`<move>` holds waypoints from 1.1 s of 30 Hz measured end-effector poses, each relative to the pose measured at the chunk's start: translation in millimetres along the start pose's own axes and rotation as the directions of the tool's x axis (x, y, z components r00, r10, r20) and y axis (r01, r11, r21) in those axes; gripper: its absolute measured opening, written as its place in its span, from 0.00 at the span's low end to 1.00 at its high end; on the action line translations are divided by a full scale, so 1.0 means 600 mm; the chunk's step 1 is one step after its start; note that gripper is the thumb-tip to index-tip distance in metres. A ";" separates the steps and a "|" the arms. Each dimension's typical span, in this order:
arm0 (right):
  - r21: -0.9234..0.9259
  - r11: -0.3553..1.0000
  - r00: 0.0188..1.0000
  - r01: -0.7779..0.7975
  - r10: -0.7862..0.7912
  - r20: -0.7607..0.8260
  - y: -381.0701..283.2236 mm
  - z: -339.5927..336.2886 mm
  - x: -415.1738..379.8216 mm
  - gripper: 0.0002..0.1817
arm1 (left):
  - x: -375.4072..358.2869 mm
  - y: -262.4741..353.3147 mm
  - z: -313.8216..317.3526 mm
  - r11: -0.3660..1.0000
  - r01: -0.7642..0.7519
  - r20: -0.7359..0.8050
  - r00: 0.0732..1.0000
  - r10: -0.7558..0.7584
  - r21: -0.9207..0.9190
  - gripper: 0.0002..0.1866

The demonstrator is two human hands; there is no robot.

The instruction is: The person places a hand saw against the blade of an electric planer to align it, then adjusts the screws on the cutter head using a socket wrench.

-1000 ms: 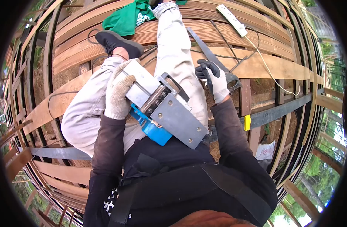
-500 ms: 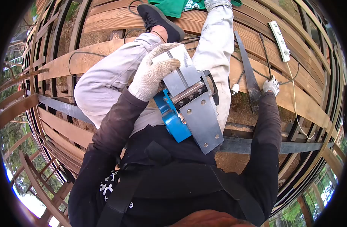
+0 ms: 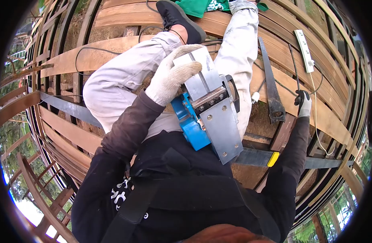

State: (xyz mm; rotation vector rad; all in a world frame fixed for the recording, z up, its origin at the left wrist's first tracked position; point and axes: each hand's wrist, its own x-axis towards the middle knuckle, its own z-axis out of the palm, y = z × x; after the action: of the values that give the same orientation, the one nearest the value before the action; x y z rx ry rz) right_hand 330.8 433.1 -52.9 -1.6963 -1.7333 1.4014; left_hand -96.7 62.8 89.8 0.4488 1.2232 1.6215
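An electric planer (image 3: pixel 224 126), blue-bodied with a grey metal sole, lies sole-up across my lap, its cutter drum showing. My left hand (image 3: pixel 169 75), in a knitted white glove, is closed around the planer's front end, thumb over the sole plate. Off to the right, my right hand (image 3: pixel 303 103) wears a white glove with black-coated fingers. Its fingers curl at the near end of a thin black rod (image 3: pixel 293 67), seemingly gripping it; the contact is small and partly hidden. A hand saw (image 3: pixel 270 83) lies just left of that hand.
A white power strip (image 3: pixel 304 52) with a pale cord lies beyond my right hand. Near my knee is a white plug (image 3: pixel 255 97). A yellow piece (image 3: pixel 273 159) sits by the dark beam. Gaps separate the wooden slats (image 3: pixel 129 18); green cloth (image 3: pixel 198 7) lies ahead.
My right hand has moved right and turned, showing its black finger coating. The saw's handle end and the yellow piece are now uncovered. My left hand keeps its hold on the planer.
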 end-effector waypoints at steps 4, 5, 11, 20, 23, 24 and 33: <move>0.513 0.858 0.998 -0.031 -0.003 0.065 -0.134 0.098 -0.205 0.61 | -0.006 -0.006 0.005 0.997 0.027 -0.027 0.999 -0.029 -0.076 0.29; 0.526 0.850 0.991 0.026 -0.090 0.095 -0.167 0.120 -0.250 0.68 | -0.007 -0.009 0.006 0.999 0.024 -0.052 0.998 -0.026 -0.043 0.30; 0.573 0.782 0.969 0.246 -0.193 -0.152 -0.151 0.258 -0.379 0.15 | 0.003 -0.020 0.013 0.992 0.053 -0.045 0.998 -0.048 0.114 0.37; 0.594 0.715 0.897 0.369 -0.442 -0.025 -0.188 0.322 -0.427 0.15 | 0.013 -0.015 0.030 0.813 -0.013 0.059 0.998 -0.027 0.583 0.64; 0.579 0.665 0.860 0.472 -0.493 -0.134 -0.189 0.329 -0.422 0.16 | 0.023 -0.010 0.047 0.748 -0.049 0.091 0.996 -0.014 0.661 0.67; 0.599 0.676 0.870 0.429 -0.488 -0.073 -0.198 0.312 -0.422 0.18 | 0.026 -0.009 0.049 0.751 -0.022 0.073 0.997 -0.035 0.660 0.68; 0.173 0.885 0.900 0.432 -0.408 -0.156 -0.312 0.055 -0.401 0.30 | 0.038 -0.028 0.039 0.788 -0.022 0.077 0.997 -0.032 0.615 0.61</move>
State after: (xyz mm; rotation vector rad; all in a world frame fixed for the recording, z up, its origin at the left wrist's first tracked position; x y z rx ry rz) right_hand 255.0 241.8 174.5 -1.1755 -1.6967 1.2050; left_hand -80.0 93.5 79.0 0.9118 1.6814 1.1451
